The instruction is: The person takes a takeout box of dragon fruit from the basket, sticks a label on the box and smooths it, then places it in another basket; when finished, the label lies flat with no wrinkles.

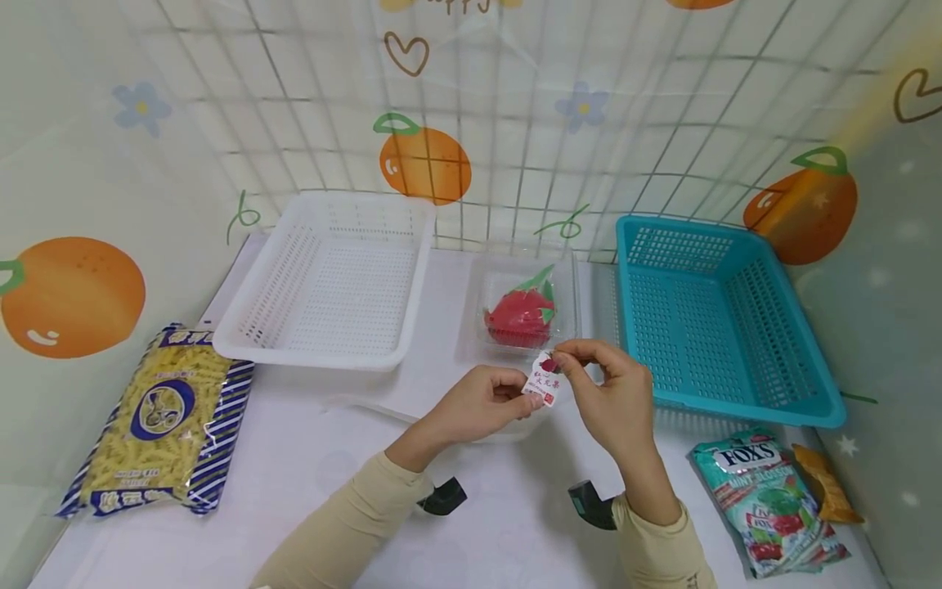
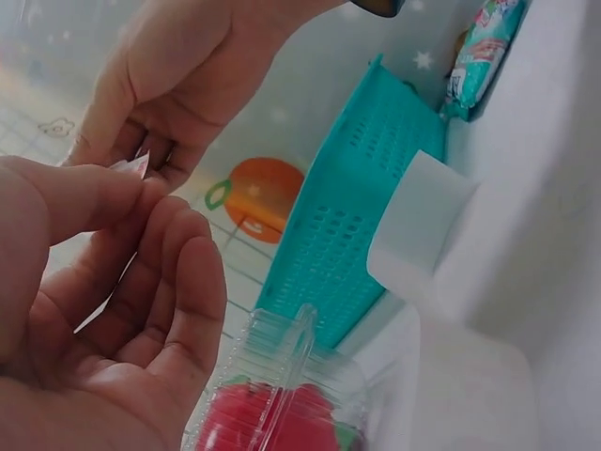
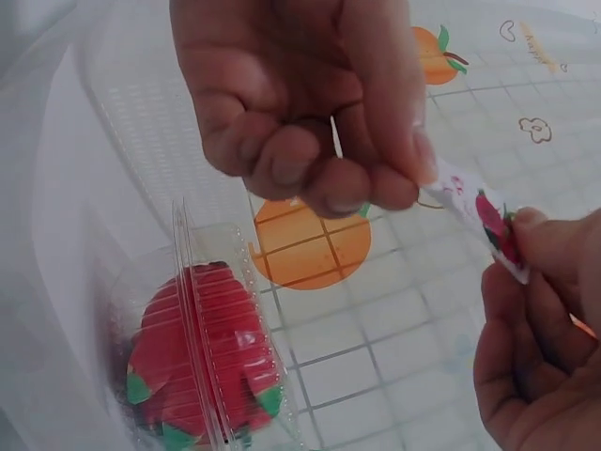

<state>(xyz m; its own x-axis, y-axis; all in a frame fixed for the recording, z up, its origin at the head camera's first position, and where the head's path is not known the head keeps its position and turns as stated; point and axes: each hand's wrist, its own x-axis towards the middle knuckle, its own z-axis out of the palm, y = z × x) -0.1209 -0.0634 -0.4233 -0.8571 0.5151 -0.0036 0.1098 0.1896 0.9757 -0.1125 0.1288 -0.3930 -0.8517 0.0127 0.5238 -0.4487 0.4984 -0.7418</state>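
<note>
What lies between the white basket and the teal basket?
The head view shows a clear plastic box holding a red fruit there; nearer the camera, the left hand and right hand pinch a small label.

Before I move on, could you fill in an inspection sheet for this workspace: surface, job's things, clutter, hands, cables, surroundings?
Surface: white tabletop
Job's things: dragon-fruit label, held up; red dragon fruit inside a clear clamshell box
Clutter: white basket and pasta bag at left; teal basket, Fox's candy bag and orange packet at right
Hands: left hand pinches the label's lower part, right hand its upper part
Cables: nothing seen
Surroundings: fruit-printed sheet behind
</note>
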